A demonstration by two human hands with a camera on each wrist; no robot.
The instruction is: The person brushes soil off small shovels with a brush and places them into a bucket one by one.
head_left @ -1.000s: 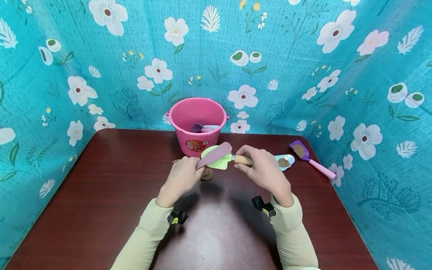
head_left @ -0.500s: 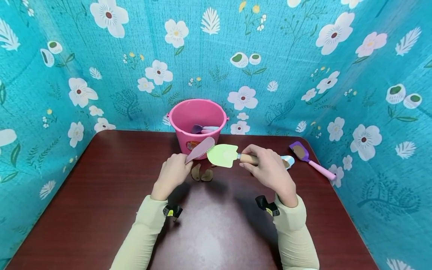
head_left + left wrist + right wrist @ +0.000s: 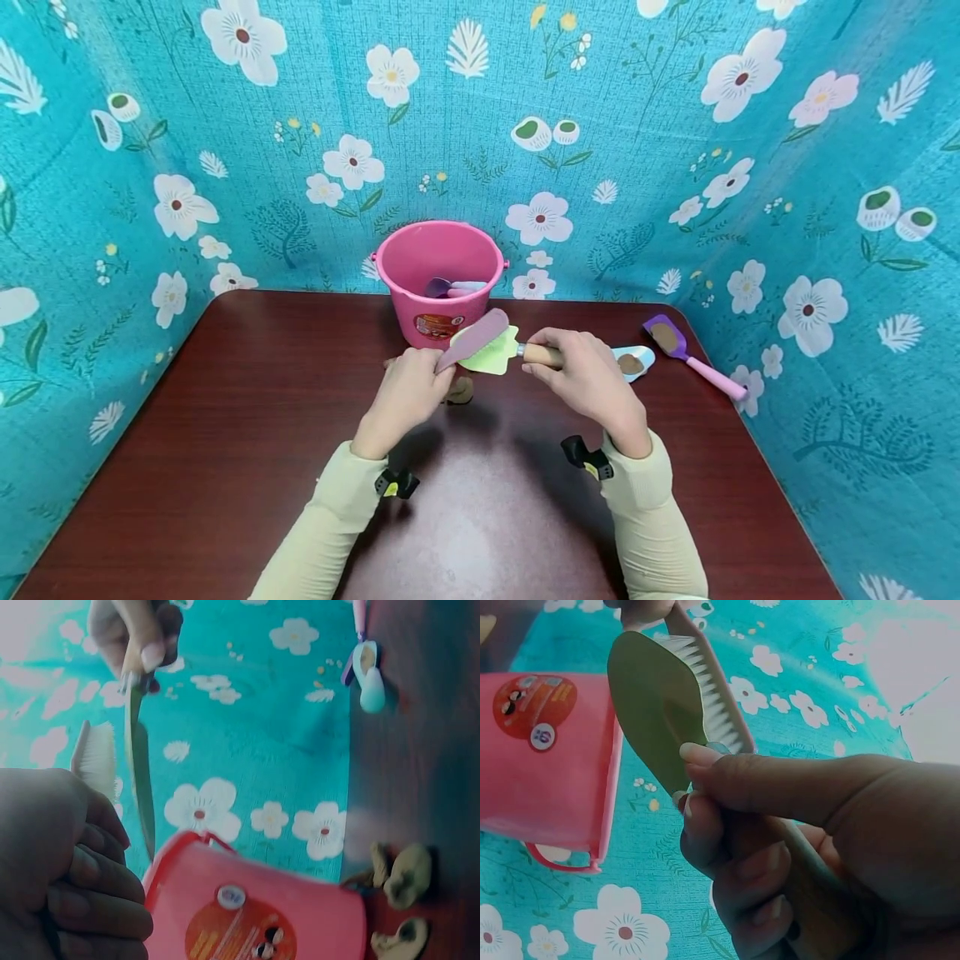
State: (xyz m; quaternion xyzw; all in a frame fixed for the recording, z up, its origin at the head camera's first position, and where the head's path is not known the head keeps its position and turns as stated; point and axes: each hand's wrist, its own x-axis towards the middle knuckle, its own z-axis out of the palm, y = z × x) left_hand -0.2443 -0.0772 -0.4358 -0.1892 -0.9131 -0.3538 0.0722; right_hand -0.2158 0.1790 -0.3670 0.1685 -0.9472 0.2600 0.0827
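Note:
In the head view, my left hand (image 3: 405, 390) grips a mauve brush (image 3: 489, 332) by its handle. My right hand (image 3: 588, 377) holds the wooden handle of a small garden trowel (image 3: 493, 360), pinched between thumb and fingers. The brush lies across the trowel's light green blade, hiding part of it. From the right wrist, the white bristles (image 3: 716, 701) show right beside the blade (image 3: 656, 705). Both tools are held above the table, in front of the pink bucket (image 3: 442, 312).
Inside the bucket lie a few purple and pale tools (image 3: 453, 288). Brown lumps (image 3: 409, 877) lie on the table by its base. To the right rest a light blue scoop (image 3: 637, 360) and a purple shovel (image 3: 686, 346) with brown stuff on them. Flowered cloth stands behind.
Half a second ago the brush was drawn left, off the blade, and the trowel stood further right. Now the hands are closer together and the brush lies over the blade again.

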